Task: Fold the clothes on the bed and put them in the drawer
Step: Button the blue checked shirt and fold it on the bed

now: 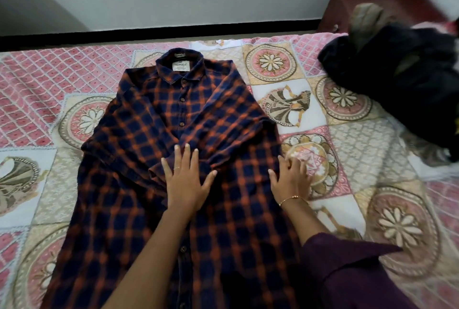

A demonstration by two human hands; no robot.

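Two hands on the checked shirt (pixel 173 115), spread lengthwise up the bed (pixel 347 144), collar far — left hand (pixel 186 179) flat, fingers splayed mid-chest; right hand (pixel 290 177), fingers bent, sits at its right edge, nearer for folding inward.

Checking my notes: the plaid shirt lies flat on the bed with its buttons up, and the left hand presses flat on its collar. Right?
Not quite. The head view shows the left hand pressing flat on the middle of the shirt, well below the collar. The rest holds.
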